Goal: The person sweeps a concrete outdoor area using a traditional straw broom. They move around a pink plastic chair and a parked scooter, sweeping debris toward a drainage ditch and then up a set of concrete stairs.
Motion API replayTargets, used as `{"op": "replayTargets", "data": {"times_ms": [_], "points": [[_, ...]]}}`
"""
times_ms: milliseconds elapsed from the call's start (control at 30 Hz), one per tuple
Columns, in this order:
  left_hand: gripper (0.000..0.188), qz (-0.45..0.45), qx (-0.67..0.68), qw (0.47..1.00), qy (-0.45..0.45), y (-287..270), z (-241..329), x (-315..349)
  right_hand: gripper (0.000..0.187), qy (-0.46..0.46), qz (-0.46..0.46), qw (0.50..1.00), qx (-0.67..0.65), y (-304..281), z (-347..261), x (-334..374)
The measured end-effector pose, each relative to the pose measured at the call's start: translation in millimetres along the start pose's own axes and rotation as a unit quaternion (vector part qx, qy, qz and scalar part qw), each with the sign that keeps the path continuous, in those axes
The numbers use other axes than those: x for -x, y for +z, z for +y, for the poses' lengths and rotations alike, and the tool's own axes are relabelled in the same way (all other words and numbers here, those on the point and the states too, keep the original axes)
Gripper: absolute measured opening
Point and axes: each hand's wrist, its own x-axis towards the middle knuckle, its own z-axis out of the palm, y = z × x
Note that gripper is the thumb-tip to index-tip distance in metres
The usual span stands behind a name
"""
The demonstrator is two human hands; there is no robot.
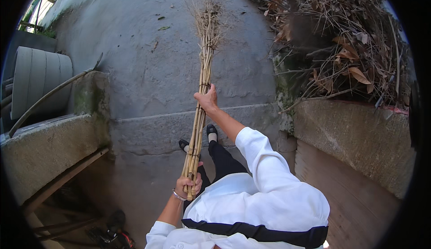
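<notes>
A long broom (202,80) of bound bamboo stalks runs away from me, its thin twiggy bristles (207,22) at the far end over the concrete. My left hand (188,185), with a bangle at the wrist, is closed round the butt end of the stalks near my waist. Farther up, just below a dark binding, my right hand (208,99) grips the same bundle with the arm stretched out. Whether the bristles touch the ground I cannot tell.
Dry branches and brown leaves (345,47) are heaped at the right above a low concrete wall (354,137). At the left lies a grey ribbed barrel-like container (42,78) with a curved stick (58,92) before it. A concrete step (148,132) crosses near my feet. Scattered leaves (164,28) lie ahead.
</notes>
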Motion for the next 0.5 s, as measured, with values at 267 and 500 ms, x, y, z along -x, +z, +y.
{"op": "replayTargets", "data": {"times_ms": [267,500], "points": [[0.061,0.07,-0.014,0.997,-0.022,-13.9,26.2,-86.3,0.048,0.04,0.12,0.992,0.018,-10.5,87.2,-101.6],[0.061,0.072,-0.012,0.989,0.126,9.7,34.7,-86.3,0.082,-0.027,-0.142,0.989,-0.04,52.0,1.4,-116.2]]}}
